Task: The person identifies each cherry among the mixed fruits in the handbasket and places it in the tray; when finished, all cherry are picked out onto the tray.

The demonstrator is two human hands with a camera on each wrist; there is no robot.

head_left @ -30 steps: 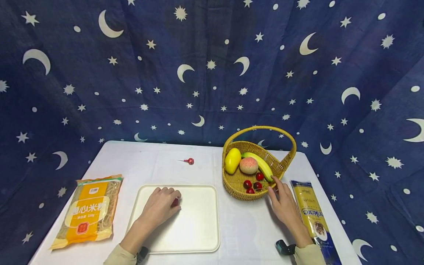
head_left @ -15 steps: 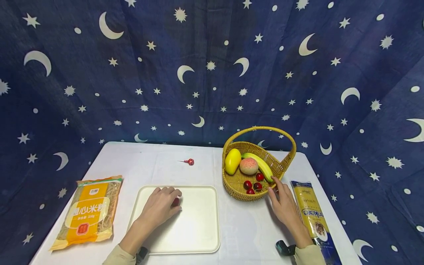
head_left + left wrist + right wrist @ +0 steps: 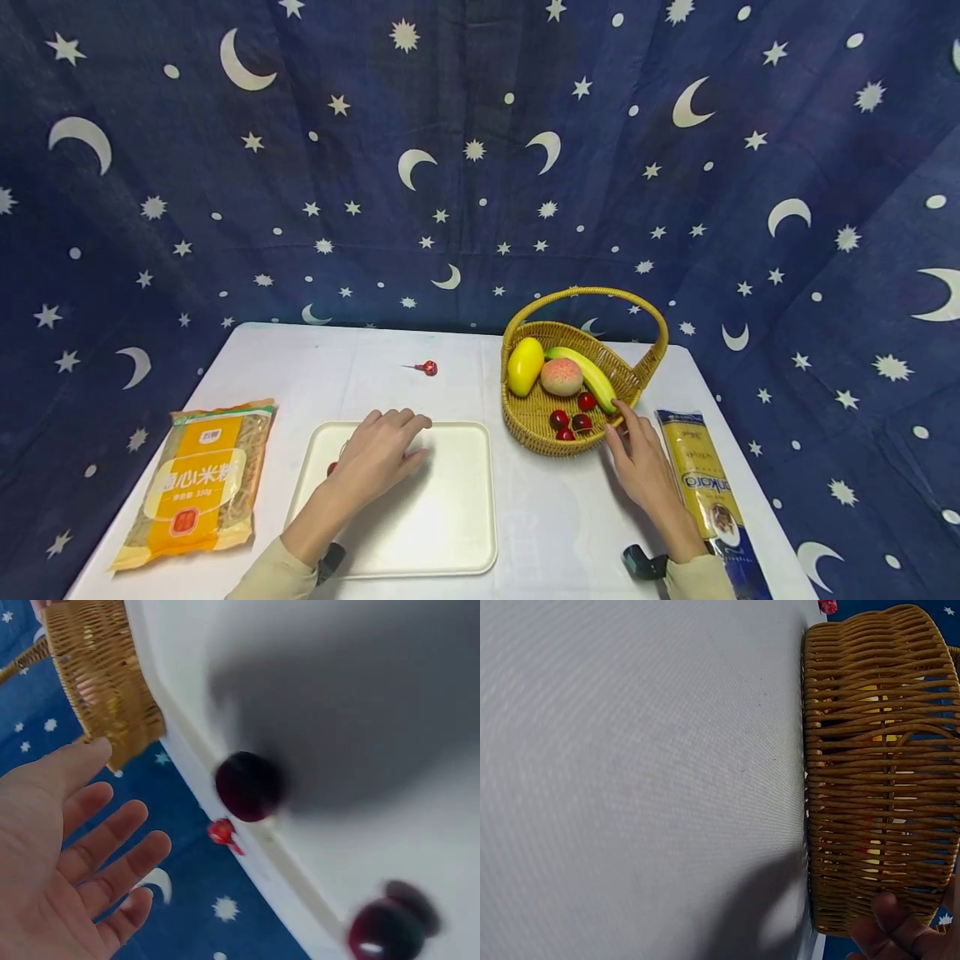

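My left hand (image 3: 378, 457) hovers over the cream tray (image 3: 450, 533) with its fingers spread and nothing held. Beneath it, two dark red cherries (image 3: 250, 786) lie on the tray in the left wrist view; in the head view the hand hides most of them, and one cherry (image 3: 332, 468) peeks out at its left. At the right, my right hand (image 3: 647, 467) holds the near-right rim of a wicker basket (image 3: 551, 442), thumb outside the wall. Inside the basket are a yellow mango (image 3: 526, 367), a peach (image 3: 562, 377), a banana (image 3: 596, 383) and several cherries (image 3: 582, 423).
A red-wrapped lollipop (image 3: 428, 367) lies behind the tray. An orange bag of rice noodles (image 3: 197, 483) lies at the left, and a yellow and blue pasta pack (image 3: 701, 483) at the right beyond my right hand. A star-patterned cloth (image 3: 480, 167) hangs behind the table.
My left hand has let go of a dark red cherry on the tray and moved slightly up and right, its fingers opening out. My right hand stays at the basket rim.
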